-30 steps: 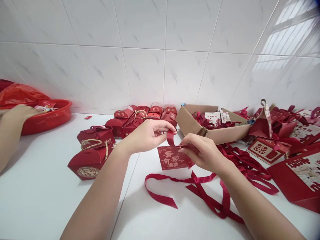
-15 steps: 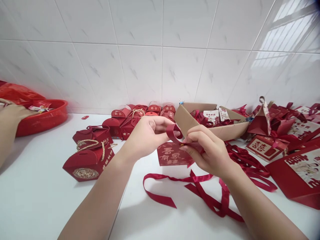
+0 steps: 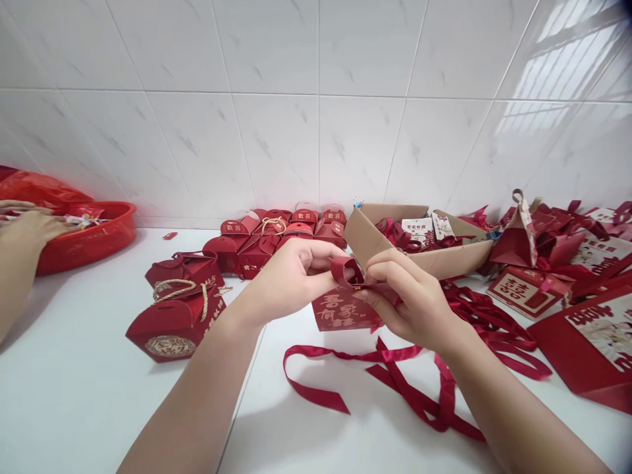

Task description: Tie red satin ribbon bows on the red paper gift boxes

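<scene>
Now, left hand (image 3: 286, 280): fingers closed, pinching the ribbon (image 3: 342, 270) loop's left side.
Right hand (image 3: 409, 299): fingertips pinched shut on the loop's base.
Ribbon: between both hands, atop the red box (image 3: 345, 313); tails trail across the table (image 3: 89, 395).

Left hand (image 3: 291, 276) and right hand (image 3: 405, 296) pinch a ribbon loop (image 3: 342, 270) above the red box (image 3: 345, 309), mid-table (image 3: 74, 395).

The left forearm (image 3: 207, 388) and right forearm (image 3: 508, 408) are angling in from below, meeting mid-frame. The left hand (image 3: 289, 280) is pinching thumb against forefinger, its other fingers curled. The right hand (image 3: 417, 303) is pinching likewise, its fingertips almost touching the left's.
</scene>
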A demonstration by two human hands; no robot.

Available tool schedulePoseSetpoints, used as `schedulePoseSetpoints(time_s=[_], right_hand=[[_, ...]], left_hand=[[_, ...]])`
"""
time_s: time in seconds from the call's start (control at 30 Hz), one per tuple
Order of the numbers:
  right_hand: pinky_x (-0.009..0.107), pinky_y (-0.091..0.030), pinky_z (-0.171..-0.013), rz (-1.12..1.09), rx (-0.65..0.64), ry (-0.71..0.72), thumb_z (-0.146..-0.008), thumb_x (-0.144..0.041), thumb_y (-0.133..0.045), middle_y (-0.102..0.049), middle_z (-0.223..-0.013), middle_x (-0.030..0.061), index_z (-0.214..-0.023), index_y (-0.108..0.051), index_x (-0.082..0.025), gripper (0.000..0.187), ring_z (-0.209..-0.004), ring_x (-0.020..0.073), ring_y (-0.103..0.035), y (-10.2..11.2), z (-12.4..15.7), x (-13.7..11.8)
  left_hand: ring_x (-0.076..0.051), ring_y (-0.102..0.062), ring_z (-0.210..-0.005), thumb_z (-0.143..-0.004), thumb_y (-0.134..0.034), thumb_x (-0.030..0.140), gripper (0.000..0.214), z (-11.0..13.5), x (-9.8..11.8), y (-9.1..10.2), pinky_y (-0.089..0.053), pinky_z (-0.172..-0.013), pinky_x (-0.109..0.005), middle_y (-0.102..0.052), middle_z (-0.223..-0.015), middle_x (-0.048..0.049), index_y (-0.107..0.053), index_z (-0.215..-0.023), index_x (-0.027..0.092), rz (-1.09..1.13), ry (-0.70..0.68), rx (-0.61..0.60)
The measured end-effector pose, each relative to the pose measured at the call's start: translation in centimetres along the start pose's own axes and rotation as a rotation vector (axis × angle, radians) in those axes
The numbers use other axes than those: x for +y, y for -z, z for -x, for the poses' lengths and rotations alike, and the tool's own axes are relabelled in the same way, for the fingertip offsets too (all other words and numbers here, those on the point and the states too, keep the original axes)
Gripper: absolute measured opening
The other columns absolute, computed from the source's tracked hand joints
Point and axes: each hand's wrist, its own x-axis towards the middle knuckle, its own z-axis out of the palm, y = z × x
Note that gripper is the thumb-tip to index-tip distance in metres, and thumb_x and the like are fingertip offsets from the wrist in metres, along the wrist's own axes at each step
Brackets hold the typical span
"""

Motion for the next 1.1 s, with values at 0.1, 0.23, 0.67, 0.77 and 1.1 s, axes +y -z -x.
schedulePoseSetpoints(time_s=[0.1,0.23,0.67,0.77,1.1], right_hand=[[0.025,-0.042,-0.059,-0.002,0.005,-0.035,-0.082,-0.006,-0.052,-0.048,-0.081,0.0028,-0.088,-0.042,-0.021,0.019,-0.071,0.0130,-0.047,-0.1,0.0,0.1],[0.024,-0.043,-0.058,0.004,0.015,-0.049,-0.080,-0.003,-0.051,-0.049,-0.082,0.0029,-0.088,-0.043,-0.021,0.021,-0.071,0.0131,-0.048,-0.2,0.0,0.2],[0.034,-0.044,-0.069,0.209,0.268,0.000,-0.079,-0.012,-0.062,-0.059,-0.077,0.0023,-0.086,-0.050,-0.021,0.017,-0.077,0.0181,-0.057,-0.1,-0.3,0.2],[0.033,-0.046,-0.067,0.178,0.252,-0.047,-0.079,-0.010,-0.060,-0.059,-0.082,0.0044,-0.094,-0.052,-0.021,0.020,-0.078,0.0182,-0.056,-0.3,-0.2,0.2],[0.026,-0.045,-0.061,0.075,0.119,-0.075,-0.080,-0.008,-0.058,-0.057,-0.078,0.0027,-0.094,-0.053,-0.018,0.017,-0.069,0.0126,-0.053,-0.5,0.0,-0.2]], left_hand=[[-0.012,-0.063,-0.073,-0.081,-0.059,0.023,0.011,0.1,0.1,0.2,-0.051,-0.065,-0.020,-0.067,-0.075,-0.0009,-0.068,-0.081,0.017,-0.063,-0.020,-0.024],[-0.012,-0.063,-0.078,-0.080,-0.057,0.017,0.012,0.3,0.3,0.7,-0.051,-0.070,-0.021,-0.068,-0.083,-0.0016,-0.068,-0.086,0.018,-0.145,-0.093,-0.089],[-0.013,-0.064,-0.076,-0.080,-0.053,0.005,0.012,-0.3,-2.1,-0.3,-0.055,-0.064,-0.022,-0.066,-0.081,-0.0040,-0.061,-0.079,0.014,-0.135,-0.414,0.036],[-0.014,-0.064,-0.074,-0.081,-0.054,0.007,0.010,-0.6,-2.4,-0.3,-0.054,-0.061,-0.023,-0.067,-0.080,-0.0050,-0.062,-0.080,0.014,-0.195,-0.520,0.067],[-0.014,-0.062,-0.074,-0.078,-0.051,0.000,0.020,-1.0,-3.1,0.5,-0.051,-0.064,-0.026,-0.067,-0.078,-0.0045,-0.064,-0.081,0.015,-0.397,-0.693,0.033]])
